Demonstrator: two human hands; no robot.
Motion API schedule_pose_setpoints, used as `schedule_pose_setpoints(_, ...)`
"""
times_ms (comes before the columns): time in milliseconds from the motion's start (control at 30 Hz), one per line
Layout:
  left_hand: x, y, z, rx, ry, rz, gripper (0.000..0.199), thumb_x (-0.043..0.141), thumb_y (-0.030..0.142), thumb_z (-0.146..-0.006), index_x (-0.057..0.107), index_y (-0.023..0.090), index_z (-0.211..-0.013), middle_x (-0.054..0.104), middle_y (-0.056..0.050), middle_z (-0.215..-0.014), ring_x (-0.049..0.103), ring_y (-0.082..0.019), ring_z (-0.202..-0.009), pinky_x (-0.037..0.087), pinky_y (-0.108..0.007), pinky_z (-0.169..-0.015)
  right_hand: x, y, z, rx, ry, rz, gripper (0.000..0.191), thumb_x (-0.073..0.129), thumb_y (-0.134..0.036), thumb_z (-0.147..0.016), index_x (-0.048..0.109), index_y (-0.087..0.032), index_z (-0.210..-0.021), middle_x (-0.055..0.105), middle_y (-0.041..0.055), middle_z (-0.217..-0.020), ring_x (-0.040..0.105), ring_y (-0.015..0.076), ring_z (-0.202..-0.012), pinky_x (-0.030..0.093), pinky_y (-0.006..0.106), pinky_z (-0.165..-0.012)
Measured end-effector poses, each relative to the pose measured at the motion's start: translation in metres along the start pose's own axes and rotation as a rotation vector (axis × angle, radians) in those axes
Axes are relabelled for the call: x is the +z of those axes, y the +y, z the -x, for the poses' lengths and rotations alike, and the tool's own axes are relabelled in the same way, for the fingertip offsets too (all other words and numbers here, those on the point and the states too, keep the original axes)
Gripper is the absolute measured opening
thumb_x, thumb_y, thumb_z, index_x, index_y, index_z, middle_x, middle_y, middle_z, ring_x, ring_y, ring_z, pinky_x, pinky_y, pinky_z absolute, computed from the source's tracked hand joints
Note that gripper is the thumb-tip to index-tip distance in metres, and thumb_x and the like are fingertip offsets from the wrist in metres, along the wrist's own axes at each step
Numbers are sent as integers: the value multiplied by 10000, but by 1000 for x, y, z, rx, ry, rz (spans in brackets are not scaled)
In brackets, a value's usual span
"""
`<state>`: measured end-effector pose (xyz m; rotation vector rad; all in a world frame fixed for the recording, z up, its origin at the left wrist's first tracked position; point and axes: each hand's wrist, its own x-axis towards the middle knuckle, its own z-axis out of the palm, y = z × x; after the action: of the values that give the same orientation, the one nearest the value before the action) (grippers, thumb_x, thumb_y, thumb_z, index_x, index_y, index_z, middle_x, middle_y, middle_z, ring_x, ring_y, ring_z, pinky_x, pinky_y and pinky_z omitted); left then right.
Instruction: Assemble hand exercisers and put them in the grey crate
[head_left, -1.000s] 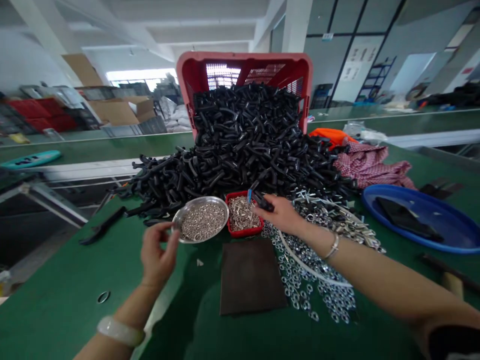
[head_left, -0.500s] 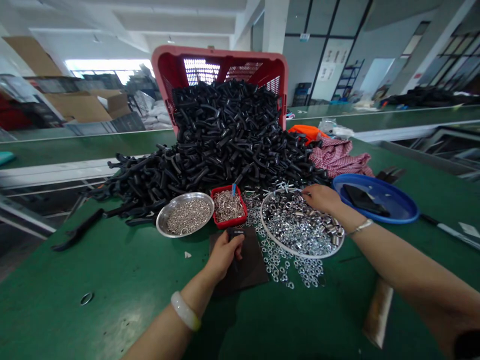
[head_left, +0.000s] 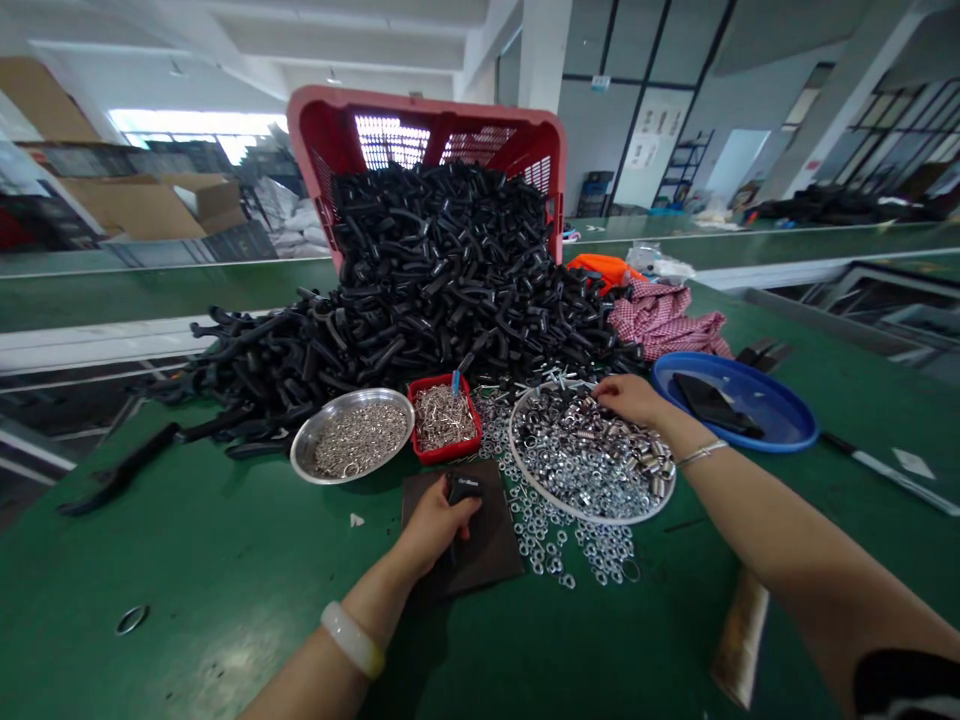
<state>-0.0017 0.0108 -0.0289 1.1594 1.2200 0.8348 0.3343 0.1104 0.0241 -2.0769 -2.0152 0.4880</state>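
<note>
My left hand [head_left: 436, 522] is wrapped round a black plastic part [head_left: 465, 487], holding it over a dark square pad [head_left: 491, 540]. At the upper rim of a round tray [head_left: 555, 497] of nuts and metal sleeves, my right hand [head_left: 628, 397] has its fingertips pressed together among the pieces; what they hold, if anything, is too small to make out. Loose nuts [head_left: 551, 550] lie between the pad and the tray. A red box [head_left: 448, 452] of small pins and a metal bowl [head_left: 301, 465] of small pieces stand beyond the pad.
A red basket [head_left: 559, 130] lies tipped behind a big heap of black parts [head_left: 442, 270]. Right of the tray are a blue dish [head_left: 802, 425] holding a dark object, a checked cloth [head_left: 664, 318] and a wooden piece [head_left: 741, 635]. A ring [head_left: 132, 620] lies at left.
The whole view has shifted, so most things sit slightly further left. The black part in my left hand has tilted and shows more of its top face. My right hand remains at the tray's rim.
</note>
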Motion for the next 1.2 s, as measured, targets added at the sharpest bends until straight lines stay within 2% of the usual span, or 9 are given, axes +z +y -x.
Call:
schedule_pose_setpoints(133,2,2,0,-7,7,-21,245,605,289,-616,469,159,-773,453,90,-463,410,-57,-360,298,-171,-391,4,-3,-23,156,77,20,135,624,-277,-618,655,-148,-598,647,89,-683,604,258,-812,448,333,-735)
schedule_pose_setpoints(267,0,1,1,-28,6,-17,249,614,283,-614,467,163,-775,457,90,-463,423,-62,-369,336,-175,-403,6,-12,-25,227,70,-110,56,634,-193,-586,621,-139,-586,572,48,-535,594,205,-658,458,294,-613)
schedule_pose_setpoints(400,2,0,-2,-44,-105,-63,205,592,291,-655,495,159,-779,495,63,-484,473,-78,-409,380,-187,-442,-3,-11,3,190,-2,-358,211,559,-273,-700,623,-139,-851,542,-5,-547,511,100,-504,427,218,-487)
schedule_pose_setpoints(500,14,7,-9,12,-162,-215,120,558,260,-691,532,154,-741,506,41,-482,484,-93,-424,373,-194,-440,-8,-10,36,169,-83,-509,249,588,-298,-675,607,-151,-874,518,-22,-555,449,72,-453,380,193,-419)
schedule_pose_setpoints(667,56,32,-29,315,-124,-582,80,571,223,-689,610,162,-724,621,-28,-663,581,-164,-642,439,-258,-597,-6,-25,94,96,-83,-1162,302,694,-322,-602,537,-199,-829,511,-40,-639,463,63,-510,321,164,-398)
schedule_pose_setpoints(767,82,44,-38,442,-162,-848,109,586,235,-682,632,158,-743,636,-71,-814,590,-206,-774,446,-298,-698,3,-32,120,106,-36,-1369,304,713,-311,-612,507,-198,-805,483,-51,-622,460,59,-515,293,152,-382)
schedule_pose_setpoints(933,103,47,-42,501,-178,-1081,198,537,176,-700,620,175,-880,600,-84,-998,578,-215,-906,441,-301,-783,20,-31,139,145,23,-1546,344,750,-279,-586,504,-191,-808,515,-53,-660,505,54,-526,326,138,-374)
schedule_pose_setpoints(1100,103,46,-45,549,-174,-1202,274,502,169,-714,586,187,-974,578,-81,-1060,588,-230,-900,459,-313,-730,27,-37,142,147,124,-1554,360,761,-282,-580,490,-186,-797,547,-49,-665,575,86,-574,403,149,-408)
schedule_pose_setpoints(1200,101,52,-47,636,-270,-1263,286,490,155,-715,590,200,-979,559,-78,-1081,593,-224,-882,459,-313,-719,32,-49,141,123,144,-1537,364,769,-283,-569,488,-183,-778,546,-51,-640,576,92,-566,420,159,-411)
